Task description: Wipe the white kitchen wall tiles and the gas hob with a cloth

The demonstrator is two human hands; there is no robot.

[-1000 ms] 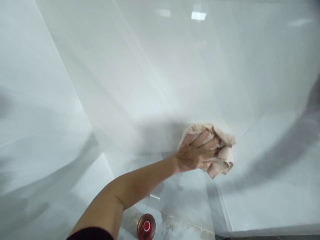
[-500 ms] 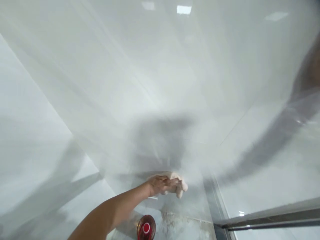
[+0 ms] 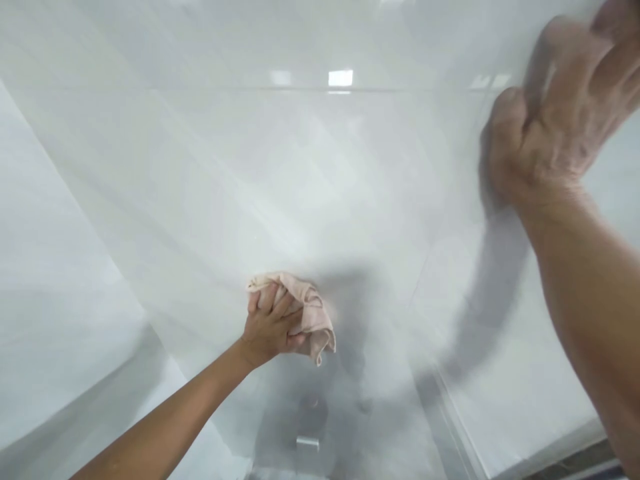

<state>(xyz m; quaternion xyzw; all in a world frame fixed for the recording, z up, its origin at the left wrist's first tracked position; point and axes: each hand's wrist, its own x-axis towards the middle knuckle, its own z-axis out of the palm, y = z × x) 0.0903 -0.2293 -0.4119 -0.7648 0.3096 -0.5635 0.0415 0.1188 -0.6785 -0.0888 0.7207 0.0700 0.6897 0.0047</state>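
A pale pink cloth (image 3: 315, 310) lies bunched against the glossy white wall (image 3: 225, 180), under my left hand (image 3: 270, 327). My left fingers are spread over the cloth and press it to the surface, with its loose folds hanging at the right. High on the right, my right hand (image 3: 565, 107) leans on the same wall, thumb apart from the fingers, holding nothing. Its fingertips run out past the frame edge and are slightly blurred.
A side wall (image 3: 60, 267) meets this one at the left corner. Low in the middle sits a small shiny metal piece (image 3: 307, 443). A dark ledge or rail (image 3: 575, 463) crosses the lower right. Lamp reflections (image 3: 341, 79) show on the wall.
My left hand has moved up and slightly left with the cloth. My right hand has come into view at the upper right. The red-capped object at the bottom has left the frame.
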